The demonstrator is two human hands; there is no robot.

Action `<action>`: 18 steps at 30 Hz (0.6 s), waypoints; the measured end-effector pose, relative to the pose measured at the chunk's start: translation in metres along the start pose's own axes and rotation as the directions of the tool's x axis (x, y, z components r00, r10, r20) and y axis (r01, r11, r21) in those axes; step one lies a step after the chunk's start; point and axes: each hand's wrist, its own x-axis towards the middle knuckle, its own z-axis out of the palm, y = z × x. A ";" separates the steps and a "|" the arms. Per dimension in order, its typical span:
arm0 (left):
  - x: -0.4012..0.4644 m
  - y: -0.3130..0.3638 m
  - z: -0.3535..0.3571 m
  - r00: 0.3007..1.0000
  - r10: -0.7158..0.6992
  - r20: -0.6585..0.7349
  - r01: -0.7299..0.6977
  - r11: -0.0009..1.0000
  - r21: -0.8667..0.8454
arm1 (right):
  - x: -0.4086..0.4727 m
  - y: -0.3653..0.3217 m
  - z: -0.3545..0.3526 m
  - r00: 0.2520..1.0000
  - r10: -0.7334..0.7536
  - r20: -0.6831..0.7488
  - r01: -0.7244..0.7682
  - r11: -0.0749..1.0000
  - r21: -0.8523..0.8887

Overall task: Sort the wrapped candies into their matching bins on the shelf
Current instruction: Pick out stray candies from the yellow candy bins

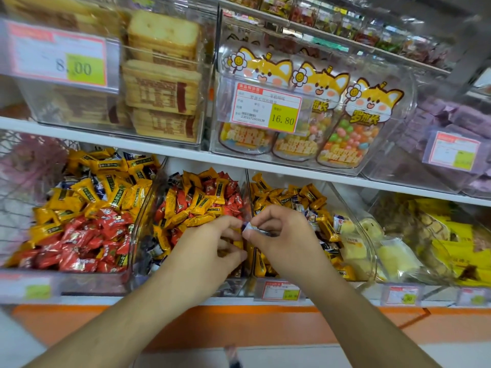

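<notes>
Both hands meet over the divider between the middle bin (148, 208) and right bin (353, 216). Right hand (281, 235) pinches a blue-white candy (248, 227), at its ten o'clock; left hand (212, 245) curls around yellow pieces, probably gathering strays to rehome.

The blue-and-white candy (248, 227) is mostly covered by the fingers (261, 221) pinching it, so its print cannot be read; the left hand (210, 244) hides the sweets beneath it in the middle bin (138, 227); left of that bin, the pink bundle (34, 160) is blurred beyond telling; the lower price tags (281, 290) are too smeared to read; both forearms leave the bottom edge.
</notes>
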 end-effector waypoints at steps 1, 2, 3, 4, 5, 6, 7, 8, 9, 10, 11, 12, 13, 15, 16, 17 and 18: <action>0.000 -0.001 -0.001 1.000 -0.005 -0.003 0.005 1.000 -0.013 | 0.000 0.000 0.000 1.000 -0.003 -0.008 0.003 1.000 0.026; 0.000 0.000 -0.003 1.000 -0.007 -0.010 0.006 0.999 -0.035 | -0.001 -0.002 -0.001 1.000 -0.014 -0.008 0.014 0.999 0.052; 0.000 0.003 -0.006 1.000 0.000 -0.018 -0.001 0.998 -0.059 | -0.003 -0.005 -0.001 0.999 -0.032 -0.003 0.032 0.997 0.068; 0.000 0.006 -0.009 0.999 0.015 -0.031 -0.017 0.997 -0.075 | -0.004 -0.009 0.000 0.999 -0.053 -0.001 0.053 0.995 0.080; -0.001 0.009 -0.013 0.999 0.029 -0.045 -0.033 0.996 -0.085 | -0.006 -0.013 0.001 0.998 -0.070 -0.006 0.070 0.993 0.099; -0.002 0.011 -0.017 0.998 0.032 -0.055 -0.037 0.994 -0.098 | -0.007 -0.016 0.003 0.997 -0.077 -0.012 0.078 0.989 0.127; -0.004 0.013 -0.021 0.998 0.029 -0.060 -0.036 0.992 -0.117 | -0.007 -0.018 0.005 0.997 -0.076 -0.015 0.078 0.985 0.156; -0.005 0.013 -0.025 0.998 0.024 -0.062 -0.031 0.992 -0.120 | -0.009 -0.020 0.005 0.997 -0.075 -0.007 0.075 0.982 0.172; -0.006 0.011 -0.029 0.997 0.015 -0.077 -0.022 0.995 -0.092 | -0.010 -0.021 0.006 0.997 -0.071 0.009 0.069 0.982 0.175; -0.008 0.008 -0.035 0.993 0.012 -0.115 -0.017 0.999 -0.043 | -0.011 -0.021 0.007 0.997 -0.070 0.020 0.066 0.983 0.170; -0.008 0.003 -0.041 0.985 0.016 -0.171 -0.011 1.000 0.029 | -0.012 -0.021 0.007 0.997 -0.072 0.017 0.069 0.985 0.156; -0.008 -0.003 -0.047 0.974 0.030 -0.226 0.000 0.991 0.132 | -0.012 -0.019 0.007 0.997 -0.078 -0.006 0.078 0.989 0.123; -0.010 -0.007 -0.052 0.965 0.051 -0.256 0.018 0.965 0.262 | -0.012 -0.018 0.008 0.996 -0.089 -0.032 0.091 0.993 0.080; -0.015 -0.015 -0.060 0.973 0.071 -0.220 0.050 0.864 0.500 | -0.016 -0.019 0.013 0.993 -0.109 -0.041 0.110 0.994 0.025; -0.019 -0.015 -0.062 0.981 0.066 -0.185 0.049 0.829 0.557 | -0.020 -0.020 0.017 0.993 -0.113 -0.029 0.114 0.993 0.021; -0.025 -0.013 -0.062 0.985 0.077 -0.157 0.030 0.810 0.586 | -0.026 -0.020 0.022 0.993 -0.117 -0.003 0.117 0.993 0.014; -0.030 -0.011 -0.062 0.985 0.107 -0.137 -0.003 0.799 0.601 | -0.034 -0.022 0.027 0.992 -0.123 0.039 0.123 0.992 0.005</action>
